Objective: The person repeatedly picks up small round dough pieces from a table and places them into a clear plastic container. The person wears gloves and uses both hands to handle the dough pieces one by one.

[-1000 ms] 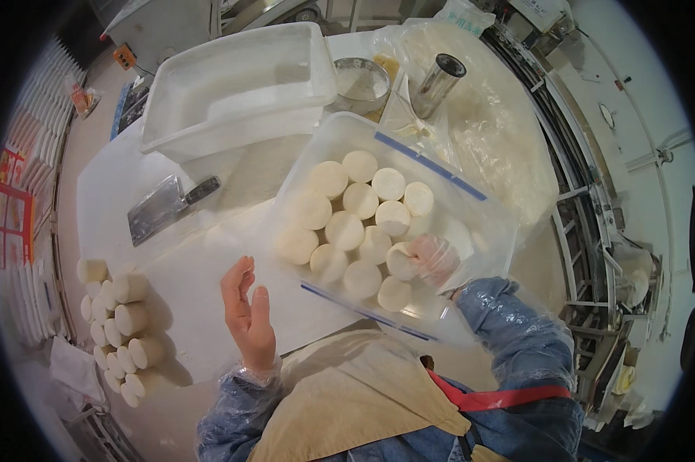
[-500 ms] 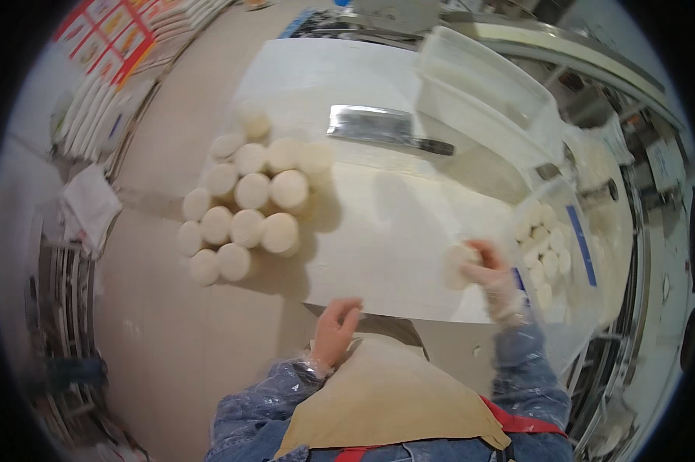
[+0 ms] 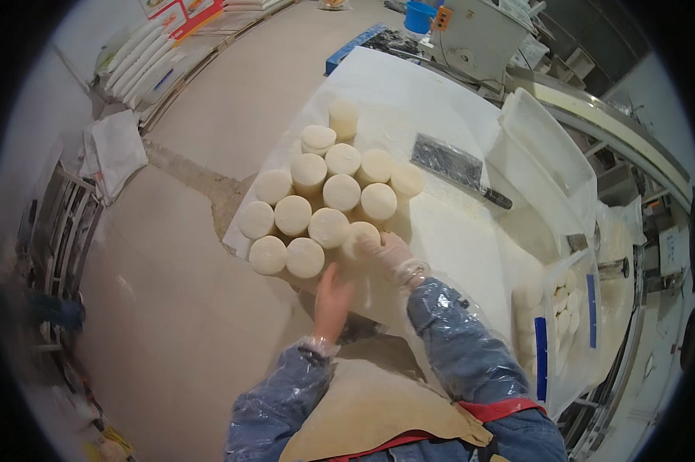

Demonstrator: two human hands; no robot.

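Note:
Several stacks of pale, round dough-like discs (image 3: pixel 328 228) stand close together at the left end of a white tabletop (image 3: pixel 455 254). My right hand (image 3: pixel 394 256), in a clear glove, has its thumb and fingers at the edge of the disc (image 3: pixel 360 239) on the near right stack, gripping it. Just below the near stacks hovers my left hand (image 3: pixel 333 302), fingers stretched forward and slightly blurred, with nothing visible in it. Clear plastic sleeves cover both denim forearms.
A cleaver (image 3: pixel 449 162) with a black handle lies beyond the stacks. At the right stands a translucent tub (image 3: pixel 592 312) with blue strips, holding more pale rounds. Another translucent tub (image 3: pixel 552 146) rests behind it. White sacks (image 3: pixel 135 61) are piled at the far left.
My right hand has swung left from beside the tub to the stacks, with a pale disc. My left hand has reached forward toward the stacks. The view has shifted left.

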